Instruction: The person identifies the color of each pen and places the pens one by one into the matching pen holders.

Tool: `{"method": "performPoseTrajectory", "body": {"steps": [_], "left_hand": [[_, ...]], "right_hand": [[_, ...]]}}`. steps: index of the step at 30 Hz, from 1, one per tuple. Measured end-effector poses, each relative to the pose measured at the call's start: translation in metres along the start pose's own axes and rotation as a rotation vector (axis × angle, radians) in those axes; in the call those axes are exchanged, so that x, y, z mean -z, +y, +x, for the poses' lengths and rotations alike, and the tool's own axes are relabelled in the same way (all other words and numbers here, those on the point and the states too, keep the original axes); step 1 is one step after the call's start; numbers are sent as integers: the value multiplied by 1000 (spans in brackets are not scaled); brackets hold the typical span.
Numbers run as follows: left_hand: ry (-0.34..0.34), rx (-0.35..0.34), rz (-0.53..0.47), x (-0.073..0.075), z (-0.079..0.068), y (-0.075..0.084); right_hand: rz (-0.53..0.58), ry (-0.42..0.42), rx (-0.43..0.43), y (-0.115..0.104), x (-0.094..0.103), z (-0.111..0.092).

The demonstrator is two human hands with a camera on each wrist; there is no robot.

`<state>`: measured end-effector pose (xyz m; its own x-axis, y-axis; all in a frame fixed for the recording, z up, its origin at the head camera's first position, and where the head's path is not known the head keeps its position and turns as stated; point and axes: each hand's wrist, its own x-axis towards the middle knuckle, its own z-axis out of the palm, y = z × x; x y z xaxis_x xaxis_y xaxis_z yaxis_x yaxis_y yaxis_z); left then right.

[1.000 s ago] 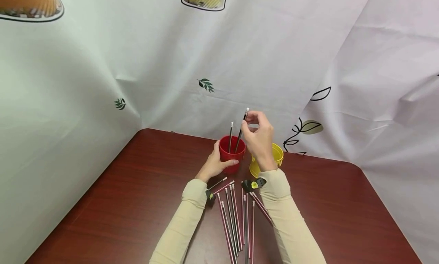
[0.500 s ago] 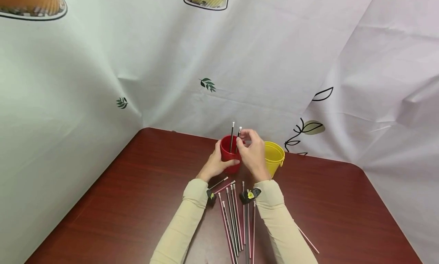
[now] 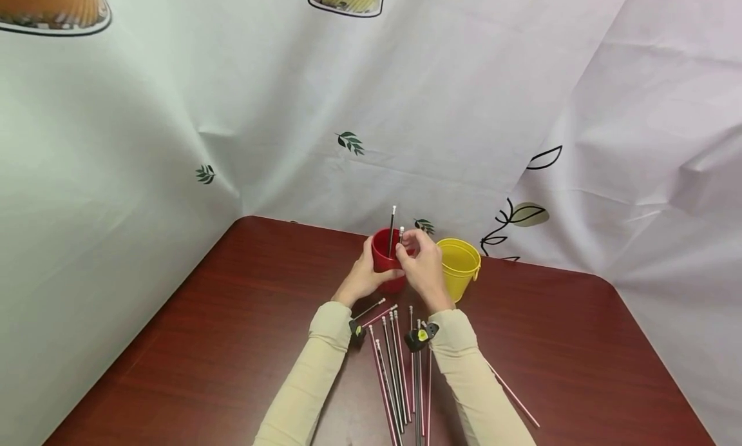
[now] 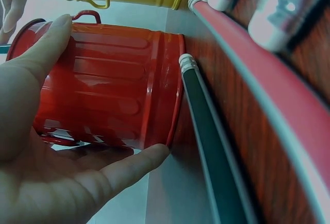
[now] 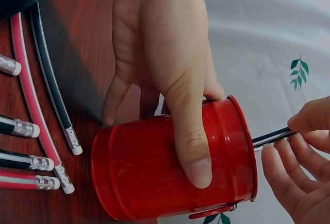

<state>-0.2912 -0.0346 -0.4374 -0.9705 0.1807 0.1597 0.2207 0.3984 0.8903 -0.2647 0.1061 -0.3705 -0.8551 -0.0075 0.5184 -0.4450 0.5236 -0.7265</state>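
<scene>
My left hand grips the side of a small red metal bucket, its thumb lying across the front in the right wrist view. Above the bucket's rim, my right hand pinches a black pencil near its white eraser end, with the pencil's lower part hidden inside the bucket. One more black pencil stands in the red bucket, eraser up. Close behind my right hand is a yellow bucket with a side handle.
Several black pencils and red pencils lie loose on the dark red wooden table between my forearms. Another red pencil lies by my right sleeve. Printed white fabric hangs behind the table.
My right hand has moved down and slightly left, lowering the black pencil deeper into the red bucket. More of the yellow bucket shows now. My left hand stays on the red bucket.
</scene>
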Motion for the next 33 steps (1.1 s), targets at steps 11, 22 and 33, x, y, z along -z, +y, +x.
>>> {"method": "performPoseTrajectory", "body": {"steps": [11,22,33], "left_hand": [[-6,12,23,-2,-7,-5],[1,10,-21,-9,-8,-4],[1,29,8,-1,-5,1]], "right_hand": [[64,-49,-41,9,0,-18],[74,-72,-154,14,22,-49],[-114,-252,-348,8,35,-70]]}}
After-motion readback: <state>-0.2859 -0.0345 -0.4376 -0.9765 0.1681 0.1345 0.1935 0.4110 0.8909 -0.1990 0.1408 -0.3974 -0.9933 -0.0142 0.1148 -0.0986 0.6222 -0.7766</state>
